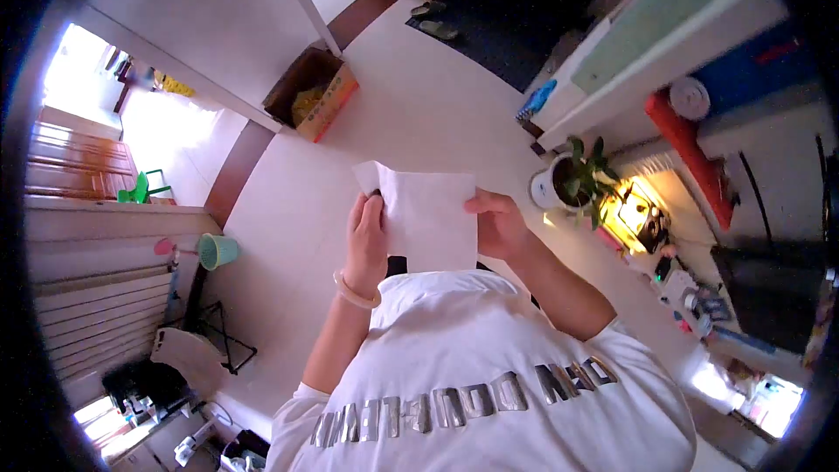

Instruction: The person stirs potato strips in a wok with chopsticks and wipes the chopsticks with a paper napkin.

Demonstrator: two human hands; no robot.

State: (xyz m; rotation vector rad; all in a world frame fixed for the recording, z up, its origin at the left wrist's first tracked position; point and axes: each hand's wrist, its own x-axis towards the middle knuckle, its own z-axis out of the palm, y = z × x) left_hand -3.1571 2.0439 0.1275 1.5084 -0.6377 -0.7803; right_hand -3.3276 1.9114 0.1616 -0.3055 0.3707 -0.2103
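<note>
A white sheet of paper (pixel 433 218) is held up in front of my white shirt, one hand at each side. My left hand (pixel 368 232) grips its left edge, where a corner folds outward. A small dark spot shows by that thumb, too small to make out. A pale bangle (pixel 357 292) circles my left wrist. On the other side, my right hand (pixel 498 224) pinches the right edge, thumb on the near face and fingers partly hidden behind. The visible face of the sheet looks blank.
Ahead on the pale floor stands an open cardboard box (pixel 313 94) with yellow stuff inside. A potted plant (pixel 584 177) and a lit yellow object (pixel 634 214) are at the right. To the left are a green bin (pixel 218 251) and a radiator (pixel 105 319). Slippers (pixel 437 29) lie near a dark mat (pixel 516 9).
</note>
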